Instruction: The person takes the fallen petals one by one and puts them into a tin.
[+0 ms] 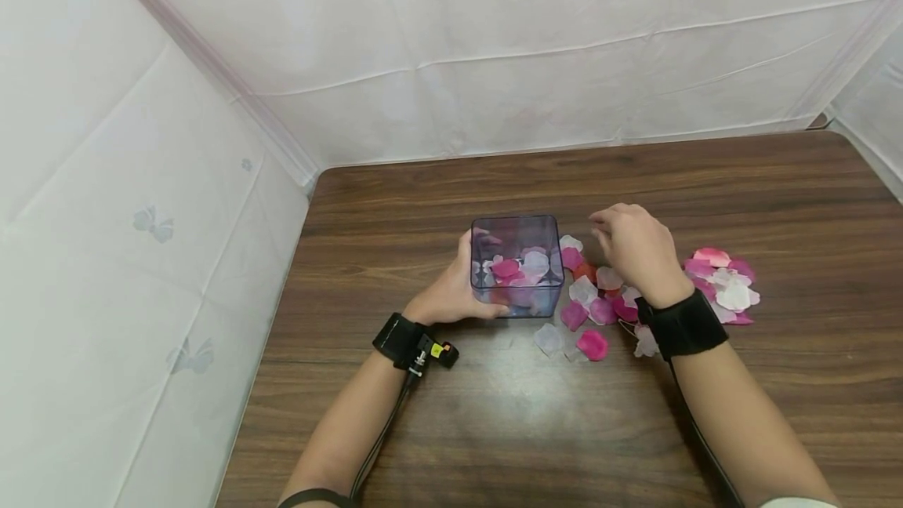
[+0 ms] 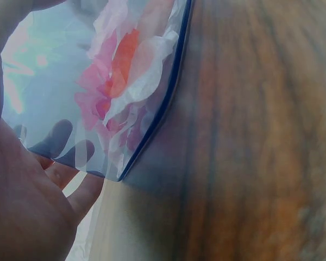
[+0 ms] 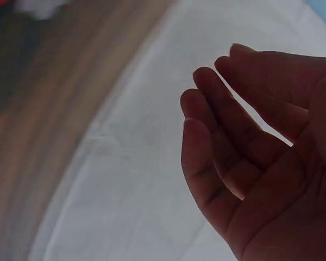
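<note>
My left hand (image 1: 451, 288) grips a clear, purple-tinted plastic box (image 1: 517, 286) from its left side, thumb along the near wall. Pink, white and red artificial petals (image 1: 534, 263) lie inside it. In the left wrist view, fingers of the left hand (image 2: 32, 201) show behind the transparent wall (image 2: 49, 98). To the right of the box, loose petals (image 1: 602, 310) are scattered on the table, some hidden under the right forearm. Above them hovers my right hand (image 1: 638, 249), fingers loosely bent. The right wrist view shows nothing in the right hand (image 3: 250, 147).
A separate heap of petals (image 1: 734, 292) lies on the wooden table (image 1: 395, 210) to the right of the right wrist. White sheeting (image 1: 494, 100) hangs along the table's back and left edges. Both wrists wear black straps (image 1: 684, 325) with cables.
</note>
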A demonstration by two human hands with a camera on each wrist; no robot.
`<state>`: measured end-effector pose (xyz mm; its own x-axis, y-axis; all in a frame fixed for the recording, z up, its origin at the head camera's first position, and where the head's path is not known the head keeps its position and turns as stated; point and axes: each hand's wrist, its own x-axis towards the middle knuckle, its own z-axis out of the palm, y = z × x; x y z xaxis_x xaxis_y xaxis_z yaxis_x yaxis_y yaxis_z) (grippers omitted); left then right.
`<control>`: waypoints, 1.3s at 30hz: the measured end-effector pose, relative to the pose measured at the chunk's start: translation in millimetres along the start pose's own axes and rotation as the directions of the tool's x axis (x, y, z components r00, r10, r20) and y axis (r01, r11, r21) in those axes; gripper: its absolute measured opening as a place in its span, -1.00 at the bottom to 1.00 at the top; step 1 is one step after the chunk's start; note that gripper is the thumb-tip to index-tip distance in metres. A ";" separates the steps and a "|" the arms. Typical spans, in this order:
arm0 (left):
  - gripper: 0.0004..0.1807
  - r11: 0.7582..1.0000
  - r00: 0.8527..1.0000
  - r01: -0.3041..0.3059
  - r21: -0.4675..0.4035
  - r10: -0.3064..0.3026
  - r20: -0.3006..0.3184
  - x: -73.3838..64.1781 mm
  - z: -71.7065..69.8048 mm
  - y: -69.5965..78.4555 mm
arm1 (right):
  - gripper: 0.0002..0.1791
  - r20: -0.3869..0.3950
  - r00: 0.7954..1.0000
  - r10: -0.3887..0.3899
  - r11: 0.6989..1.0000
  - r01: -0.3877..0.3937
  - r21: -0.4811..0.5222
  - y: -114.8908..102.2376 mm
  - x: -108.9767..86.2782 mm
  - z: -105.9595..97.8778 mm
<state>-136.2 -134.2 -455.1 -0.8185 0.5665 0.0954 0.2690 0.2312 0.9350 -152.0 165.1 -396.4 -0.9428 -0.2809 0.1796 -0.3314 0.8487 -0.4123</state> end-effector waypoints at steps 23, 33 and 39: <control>0.33 0.999 1.000 0.009 0.045 -0.009 0.008 0.1 -1.2 0.4 | -0.88 0.163 0.986 0.032 0.999 -0.033 0.001 7.6 4.3 37.4; 0.30 0.999 1.000 0.016 0.036 -0.016 0.003 -1.5 -0.5 1.0 | -0.87 0.135 0.991 0.024 1.000 -0.022 -0.016 7.3 3.4 43.3; 0.32 0.998 1.000 0.009 0.063 -0.009 0.002 -1.1 -1.5 1.6 | -0.84 0.160 0.987 -0.016 1.000 0.016 0.001 7.2 4.4 43.2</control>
<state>-135.6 -135.6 -453.2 -0.8198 0.5661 0.0859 0.2929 0.2856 0.9125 -160.1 150.5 -437.2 -0.9310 -0.3626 0.0409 -0.3466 0.8436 -0.4102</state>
